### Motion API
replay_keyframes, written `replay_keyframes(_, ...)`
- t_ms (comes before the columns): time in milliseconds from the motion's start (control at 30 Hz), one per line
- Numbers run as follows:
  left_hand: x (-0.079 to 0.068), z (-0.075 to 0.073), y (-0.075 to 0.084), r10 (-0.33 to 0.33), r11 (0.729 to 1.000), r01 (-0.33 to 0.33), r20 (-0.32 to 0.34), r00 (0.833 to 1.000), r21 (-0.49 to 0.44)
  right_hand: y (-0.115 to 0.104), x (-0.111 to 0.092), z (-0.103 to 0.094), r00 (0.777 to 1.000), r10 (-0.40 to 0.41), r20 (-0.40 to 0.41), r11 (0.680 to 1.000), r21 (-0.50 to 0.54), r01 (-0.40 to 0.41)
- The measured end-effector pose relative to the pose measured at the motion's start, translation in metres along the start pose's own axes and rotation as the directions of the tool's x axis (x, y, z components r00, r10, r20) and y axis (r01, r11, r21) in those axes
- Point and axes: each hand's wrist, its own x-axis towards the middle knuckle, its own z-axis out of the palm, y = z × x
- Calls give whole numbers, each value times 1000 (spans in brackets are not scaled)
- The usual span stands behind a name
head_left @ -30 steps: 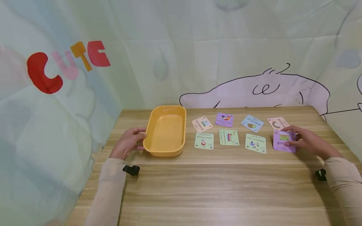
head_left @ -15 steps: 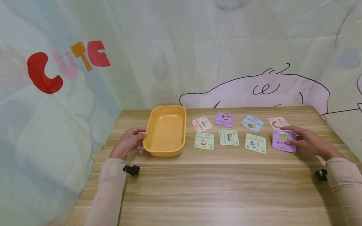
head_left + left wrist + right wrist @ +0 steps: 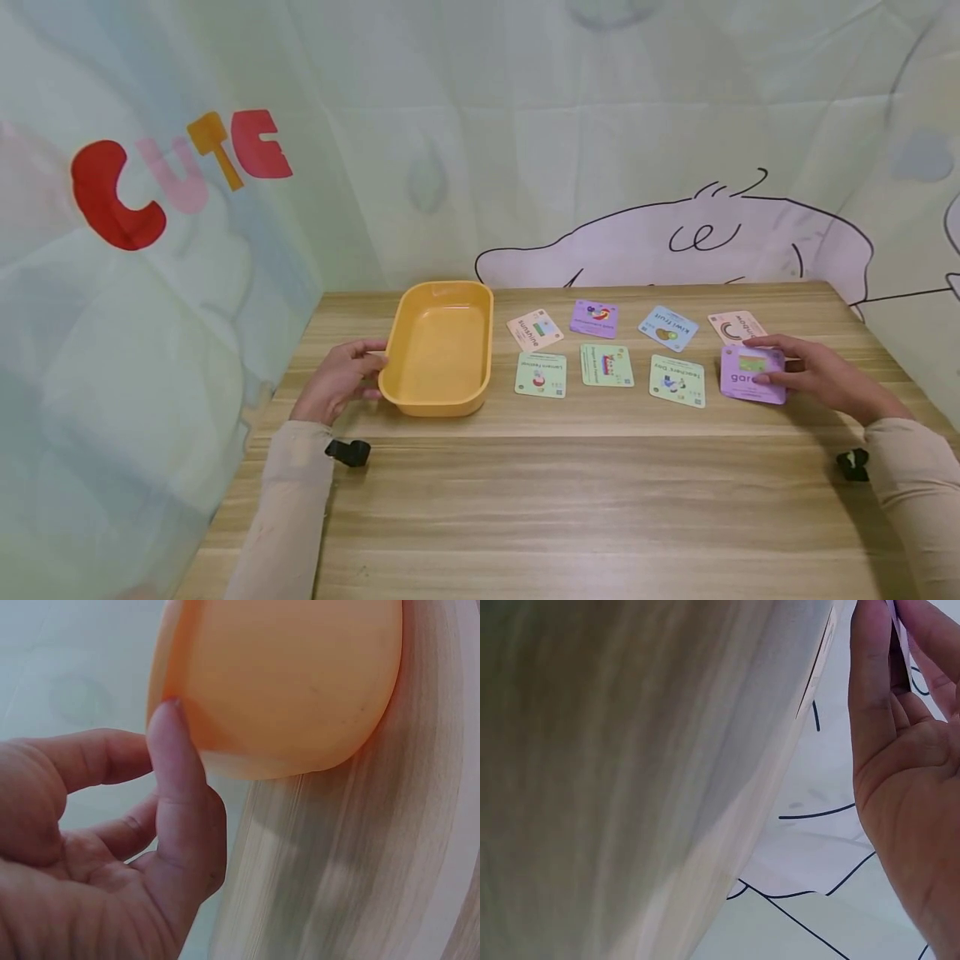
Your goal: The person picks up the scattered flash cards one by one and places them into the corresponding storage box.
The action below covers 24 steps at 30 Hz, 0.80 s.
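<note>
1. Head view is showing your right hand (image 3: 813,377) at the right of the frame, pinching the purple card (image 3: 752,374) by its right edge, thumb on top.
2. Right wrist view is confirming the pinch: the card's thin edge (image 3: 900,634) is sitting between thumb and fingers at the upper right.
3. Your left hand (image 3: 339,379) is resting at left centre, fingers loosely curled, thumb tip touching the tray (image 3: 438,348) at its near left end; the left wrist view is showing the thumb (image 3: 176,761) against the tray wall (image 3: 292,682).
4. Seven other cards are lying in two rows between tray and purple card; the pink card (image 3: 737,327) is sitting just behind your right fingers.
5. You are gripping only the card's edge, so it may be slipping or bending if you lift fast.
6. Your knuckles are risking nudging the pink card as you are drawing away.
7. With only a thumb steadying it, the tray may be sliding on the table (image 3: 585,492) when a card is dropping in.
</note>
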Motion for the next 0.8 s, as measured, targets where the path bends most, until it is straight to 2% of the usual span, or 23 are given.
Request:
replay_keyframes(233,-1,-1,0,8,1000,-8,2,1000,2,5,3,0,1000,22,-13,999,40,-21)
replay_keyframes(500,-1,-1,0,4,1000,-4,5,1000,-5,-1,0,-2,999,-3,-35,996,92,7)
replay_keyframes(800,-1,0,0,0,1000,0,2,1000,-2,-7,0,-6,999,7,-37,997,74,-4)
